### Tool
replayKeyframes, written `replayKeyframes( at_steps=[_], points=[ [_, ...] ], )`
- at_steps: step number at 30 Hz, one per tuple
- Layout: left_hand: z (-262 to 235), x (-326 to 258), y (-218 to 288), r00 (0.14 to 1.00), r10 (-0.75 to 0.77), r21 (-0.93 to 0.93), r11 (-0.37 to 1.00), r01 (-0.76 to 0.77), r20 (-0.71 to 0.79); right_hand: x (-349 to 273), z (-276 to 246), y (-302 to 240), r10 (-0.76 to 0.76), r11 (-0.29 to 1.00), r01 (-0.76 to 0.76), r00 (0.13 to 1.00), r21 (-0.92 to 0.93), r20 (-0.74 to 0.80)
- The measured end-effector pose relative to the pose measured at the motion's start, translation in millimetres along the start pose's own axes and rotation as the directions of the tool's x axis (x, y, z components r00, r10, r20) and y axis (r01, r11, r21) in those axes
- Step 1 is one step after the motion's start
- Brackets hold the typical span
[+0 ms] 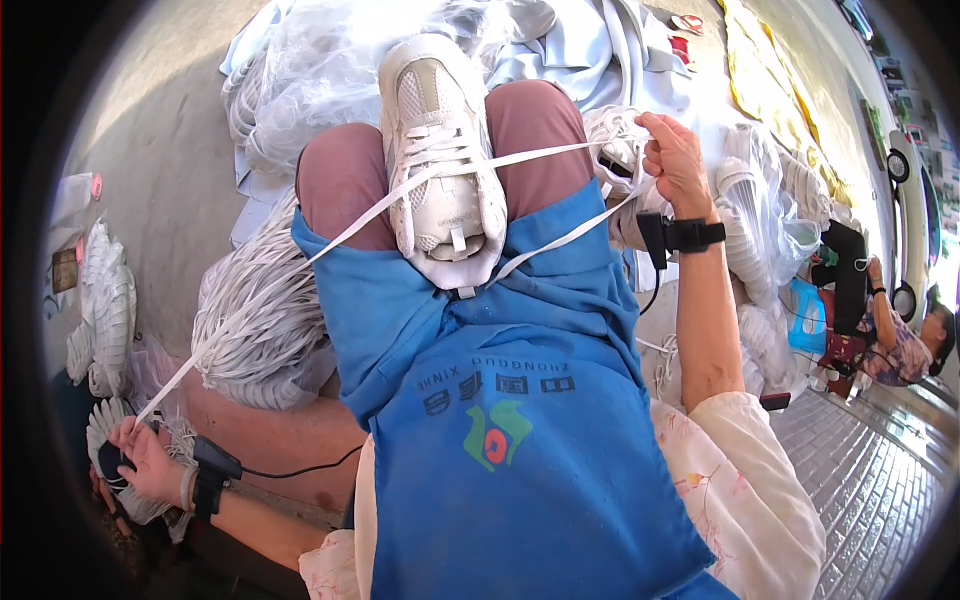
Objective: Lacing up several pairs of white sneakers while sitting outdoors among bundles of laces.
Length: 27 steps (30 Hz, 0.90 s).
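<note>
A white and beige sneaker (432, 150) stands between my knees, its toe pointing away from me and its heel resting against the blue apron (530, 520). White lacing crosses its upper part. A long flat white shoelace (375, 212) stretches across the shoe between my two hands. At the lower left my left hand (150, 465) is closed on one stretch of it, beside something dark at the fingers. Out to the right, above knee level, my right hand (678, 155) pinches the other stretch, and a second strand droops from there toward the shoe's heel.
A thick bundle of white laces (262, 300) lies left of my knees. Plastic-wrapped pale material (310, 80) is heaped beyond the shoe. More white shoes (615, 140) and wrapped stacks (750, 210) stand on the right. Farther right sits another person (900, 335) near a blue stool (806, 315).
</note>
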<state>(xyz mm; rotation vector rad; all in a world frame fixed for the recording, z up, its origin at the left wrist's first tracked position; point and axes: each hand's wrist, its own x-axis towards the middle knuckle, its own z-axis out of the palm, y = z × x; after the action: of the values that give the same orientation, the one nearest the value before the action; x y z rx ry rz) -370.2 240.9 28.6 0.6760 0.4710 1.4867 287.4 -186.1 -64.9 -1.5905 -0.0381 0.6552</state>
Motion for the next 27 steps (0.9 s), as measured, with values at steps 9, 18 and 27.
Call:
replayKeyframes(
  at_steps=[9, 18, 27],
  points=[
    [195, -135, -214, 0.815, -0.535, 0.865, 0.494, 0.090, 0.221, -48, 38, -28, -0.253, 0.797, 0.317, 0.948, -0.514, 0.193],
    [238, -180, -267, 0.615, -0.632, 0.858, 0.489, -0.154, 0.471, -118, 75, 15, -0.292, 0.262, 0.829, 0.557, -0.495, 0.778],
    [231, -182, -269, 0.605, -0.720, 0.939, 0.295, -0.176, 0.340, -108, 80, 8, -0.413, 0.416, 0.793, 0.601, -0.445, 0.684]
  ],
)
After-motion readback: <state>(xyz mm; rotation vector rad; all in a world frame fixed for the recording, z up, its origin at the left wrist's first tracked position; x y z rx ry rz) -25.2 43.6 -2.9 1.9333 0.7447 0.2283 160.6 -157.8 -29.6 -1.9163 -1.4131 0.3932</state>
